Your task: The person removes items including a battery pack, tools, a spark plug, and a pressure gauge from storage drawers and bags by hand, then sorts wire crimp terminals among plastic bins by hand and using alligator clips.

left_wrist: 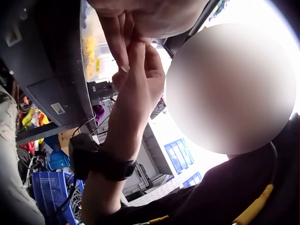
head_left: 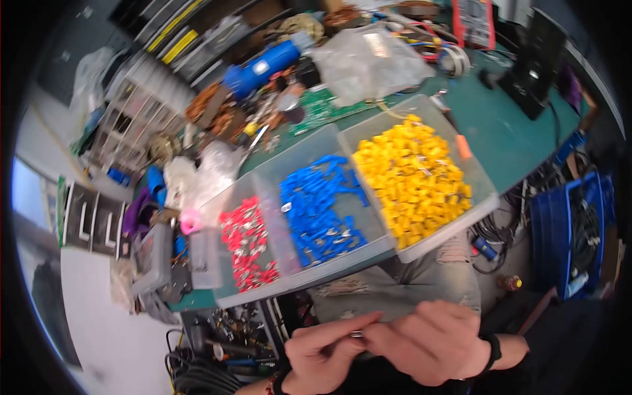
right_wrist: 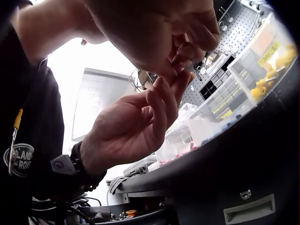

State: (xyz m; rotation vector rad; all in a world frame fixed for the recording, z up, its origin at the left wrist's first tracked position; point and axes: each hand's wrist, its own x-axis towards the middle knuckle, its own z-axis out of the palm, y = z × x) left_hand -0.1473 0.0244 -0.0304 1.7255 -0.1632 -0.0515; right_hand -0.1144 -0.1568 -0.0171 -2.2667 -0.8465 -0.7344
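Observation:
A small metal piece (head_left: 356,334) shows between the fingertips of both hands, low in the head view. The left hand (head_left: 320,353) pinches it between thumb and forefinger. From the other side the right hand (head_left: 431,342) meets it with curled fingers and thumb. Above and beyond the hands stand clear trays of red terminals (head_left: 249,243), blue terminals (head_left: 319,214) and yellow terminals (head_left: 415,178). In the left wrist view the right hand (left_wrist: 143,70) comes up to the left hand (left_wrist: 152,16); the piece is hidden there. Fingertips also meet in the right wrist view, between left hand (right_wrist: 133,124) and right hand (right_wrist: 154,33).
On the green bench (head_left: 494,125) lie a plastic bag (head_left: 368,62), a blue cylinder (head_left: 266,66) and a circuit board (head_left: 322,108). Drawer units (head_left: 135,125) stand at the left. An open drawer of loose parts (head_left: 230,336) is at lower left, a blue crate (head_left: 569,230) on the right.

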